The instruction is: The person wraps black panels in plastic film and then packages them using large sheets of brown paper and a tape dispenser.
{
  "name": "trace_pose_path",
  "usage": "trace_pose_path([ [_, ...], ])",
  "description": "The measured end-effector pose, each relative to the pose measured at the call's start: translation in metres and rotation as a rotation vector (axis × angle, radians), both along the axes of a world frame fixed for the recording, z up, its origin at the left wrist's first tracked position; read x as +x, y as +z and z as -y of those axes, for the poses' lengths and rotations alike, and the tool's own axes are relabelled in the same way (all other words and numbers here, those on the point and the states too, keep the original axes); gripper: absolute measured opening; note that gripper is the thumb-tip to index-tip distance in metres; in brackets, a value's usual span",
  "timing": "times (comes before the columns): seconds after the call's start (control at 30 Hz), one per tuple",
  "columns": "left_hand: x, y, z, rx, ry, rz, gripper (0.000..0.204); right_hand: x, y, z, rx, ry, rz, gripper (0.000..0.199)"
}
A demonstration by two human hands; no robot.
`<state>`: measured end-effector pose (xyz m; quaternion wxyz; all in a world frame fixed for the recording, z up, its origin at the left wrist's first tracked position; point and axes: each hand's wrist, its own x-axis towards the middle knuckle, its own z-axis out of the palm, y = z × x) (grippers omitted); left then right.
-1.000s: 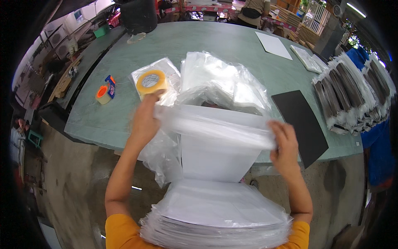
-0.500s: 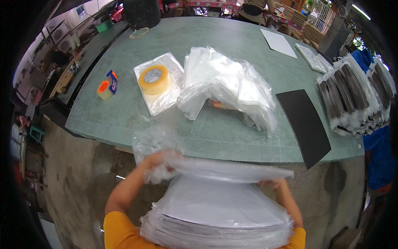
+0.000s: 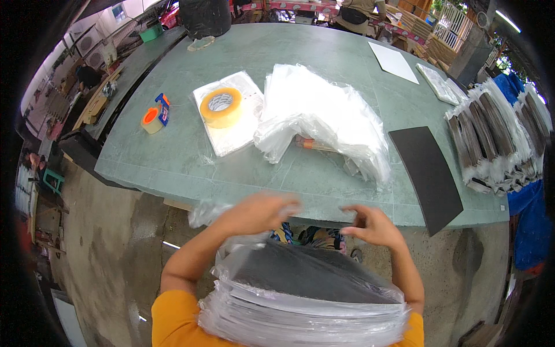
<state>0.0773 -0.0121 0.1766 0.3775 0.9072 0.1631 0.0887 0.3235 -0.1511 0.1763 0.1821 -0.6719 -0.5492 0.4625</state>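
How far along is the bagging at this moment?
Done: a stack of bagged dark sheets on the lap and bagged bundles at the table's right. In hand: both the left hand and right hand hover over the stack, blurred. Left: one bare black sheet and a pile of empty bags.

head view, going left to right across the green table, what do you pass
orange tape dispenser → yellow tape roll on a flat clear packet → heap of clear plastic bags → black sheet → row of bagged dark sheets
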Motion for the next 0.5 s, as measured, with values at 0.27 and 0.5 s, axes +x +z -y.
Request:
trace_pose_path([
  [0.27, 0.075, 0.043, -0.028, -0.368, -0.170, 0.360, 0.068, 0.008, 0.035, -0.071, 0.641, -0.208, -0.764, 0.010],
  [0.5, 0.064, 0.045, -0.178, -0.479, 0.316, 0.438, 0.036, 0.111, 0.025, -0.152, 0.956, -0.477, -0.347, 0.013],
])
